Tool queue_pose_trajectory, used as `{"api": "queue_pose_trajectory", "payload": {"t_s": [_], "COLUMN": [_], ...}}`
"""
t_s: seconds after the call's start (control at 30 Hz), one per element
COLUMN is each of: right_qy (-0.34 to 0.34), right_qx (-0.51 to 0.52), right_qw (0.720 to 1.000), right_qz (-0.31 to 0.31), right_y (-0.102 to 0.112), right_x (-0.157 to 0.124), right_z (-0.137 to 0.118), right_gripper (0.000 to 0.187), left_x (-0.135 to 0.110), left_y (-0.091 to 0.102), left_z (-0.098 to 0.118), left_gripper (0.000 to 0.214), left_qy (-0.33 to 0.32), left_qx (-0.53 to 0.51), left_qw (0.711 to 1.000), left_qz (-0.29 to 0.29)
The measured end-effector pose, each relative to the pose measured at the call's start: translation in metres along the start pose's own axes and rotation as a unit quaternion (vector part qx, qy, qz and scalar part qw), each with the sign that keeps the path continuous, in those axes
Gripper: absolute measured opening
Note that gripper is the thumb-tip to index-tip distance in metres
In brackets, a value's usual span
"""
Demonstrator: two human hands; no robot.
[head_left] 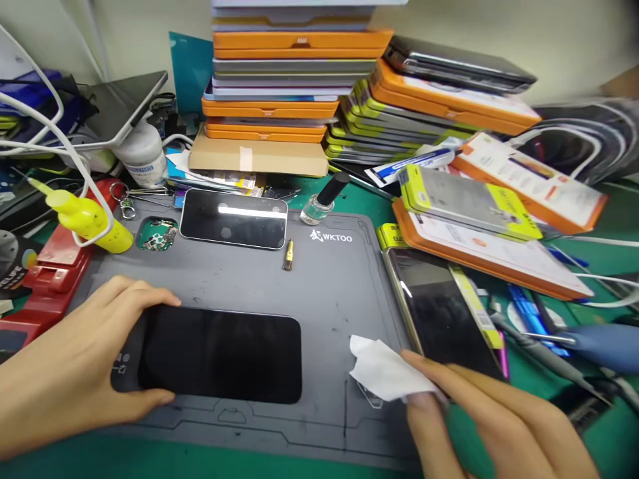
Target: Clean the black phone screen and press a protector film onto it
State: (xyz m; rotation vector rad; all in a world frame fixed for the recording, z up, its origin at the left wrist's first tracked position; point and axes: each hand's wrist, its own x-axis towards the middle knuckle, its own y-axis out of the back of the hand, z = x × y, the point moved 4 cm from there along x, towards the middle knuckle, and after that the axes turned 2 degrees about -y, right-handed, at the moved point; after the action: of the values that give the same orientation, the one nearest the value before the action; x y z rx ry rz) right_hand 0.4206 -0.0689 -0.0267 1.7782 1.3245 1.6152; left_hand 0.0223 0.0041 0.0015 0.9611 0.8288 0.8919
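Note:
A black smartphone [224, 356] lies screen up on the grey work mat [319, 286]. Around its left end my left hand [112, 352] is closed, thumb on the near edge and fingers on the far edge. A crumpled white wipe [387, 369] is pinched between the thumb and fingers of my right hand [494, 419], to the right of the phone and apart from it. Farther back on the mat are a second phone [232, 219] with a light frame and a small brush tip [288, 255].
A glass bottle [322, 199] with a black cap stands at the mat's back edge. Stacked orange boxes [299, 43] rise behind. At left are a yellow squeeze bottle [84, 216] and a red holder [60, 256]; at right, a dark phone [444, 306] and a blue-handled screwdriver [604, 346].

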Motion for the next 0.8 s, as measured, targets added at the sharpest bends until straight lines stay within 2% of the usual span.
{"api": "queue_pose_trajectory", "payload": {"t_s": [0.07, 0.13, 0.27, 0.4, 0.47, 0.53, 0.63, 0.7, 0.8], "right_qy": [0.013, 0.014, 0.013, 0.044, 0.083, 0.106, 0.102, 0.1, 0.108], "right_qx": [-0.003, 0.036, 0.1, 0.119, 0.115, 0.101, 0.114, 0.139, 0.159], "right_qw": [1.0, 0.998, 0.994, 0.992, 0.988, 0.978, 0.952, 0.934, 0.92], "right_qz": [-0.024, -0.042, -0.03, -0.013, -0.063, -0.147, -0.264, -0.314, -0.342], "right_y": [-0.002, -0.002, -0.002, -0.003, -0.004, -0.008, -0.019, -0.027, -0.035], "right_x": [0.007, 0.011, 0.014, 0.021, 0.028, 0.037, 0.056, 0.071, 0.093], "right_z": [-0.011, -0.018, -0.024, -0.03, -0.038, -0.046, -0.054, -0.057, -0.058], "right_gripper": [0.055, 0.056, 0.053, 0.044, 0.051, 0.069, 0.096, 0.101, 0.1], "left_x": [0.003, 0.006, 0.009, 0.01, 0.01, 0.012, 0.013, 0.014, 0.014], "left_y": [0.004, 0.006, 0.009, 0.011, 0.012, 0.012, 0.013, 0.014, 0.015], "left_z": [0.005, 0.011, 0.02, 0.024, 0.022, 0.019, 0.016, 0.015, 0.015], "left_gripper": [0.072, 0.073, 0.075, 0.073, 0.075, 0.076, 0.073, 0.072, 0.07], "left_qy": [-0.032, -0.073, -0.116, -0.124, -0.116, -0.1, -0.078, -0.067, -0.053], "left_qx": [0.003, 0.012, 0.033, 0.056, 0.052, 0.041, 0.028, 0.022, 0.012], "left_qw": [0.999, 0.997, 0.992, 0.99, 0.992, 0.994, 0.996, 0.997, 0.998], "left_qz": [0.017, 0.023, 0.029, 0.031, 0.025, 0.017, 0.014, 0.014, 0.008]}}
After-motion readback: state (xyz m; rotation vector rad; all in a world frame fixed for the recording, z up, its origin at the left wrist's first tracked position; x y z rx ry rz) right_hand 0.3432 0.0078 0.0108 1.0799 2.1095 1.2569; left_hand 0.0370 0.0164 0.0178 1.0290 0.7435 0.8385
